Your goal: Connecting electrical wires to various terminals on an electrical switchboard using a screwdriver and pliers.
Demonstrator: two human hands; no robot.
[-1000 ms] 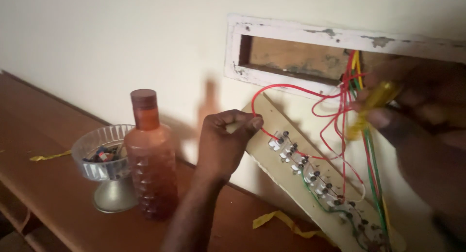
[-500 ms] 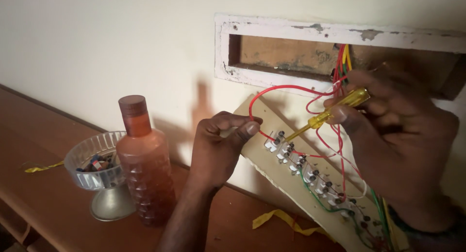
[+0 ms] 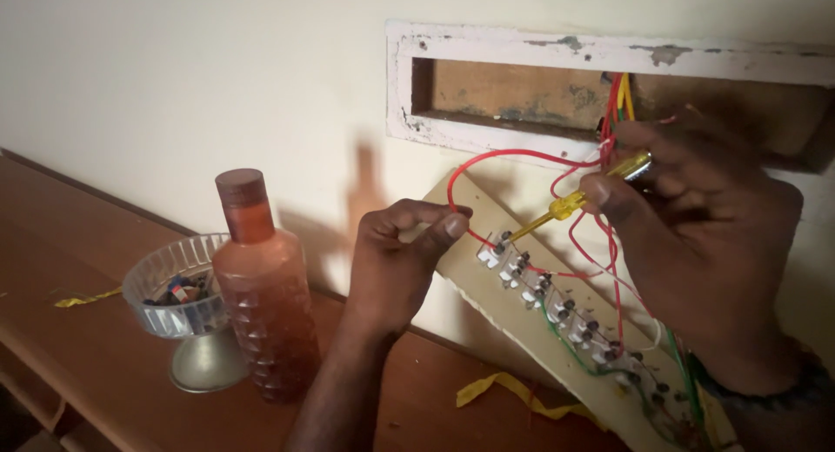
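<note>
A cream switch panel [image 3: 470, 243] leans tilted against the wall, its back side out, with a row of terminals [image 3: 557, 304] and red, green and yellow wires [image 3: 522, 156] running up into a rectangular wall opening [image 3: 522, 95]. My left hand [image 3: 400, 252] pinches the panel's upper left edge, next to a red wire loop. My right hand [image 3: 696, 234] holds a yellow-handled screwdriver [image 3: 574, 201], whose tip sits at the top terminal of the row.
A brown ribbed bottle with a brown cap [image 3: 261, 287] stands on the wooden table [image 3: 104, 365]. Beside it is a glass footed bowl [image 3: 178, 304] of small parts. Yellow strips lie on the table [image 3: 504, 391], [image 3: 83, 300].
My right hand has come down and left with the screwdriver, bringing its tip onto the top terminal. The left hand has kept its grip on the panel edge.
</note>
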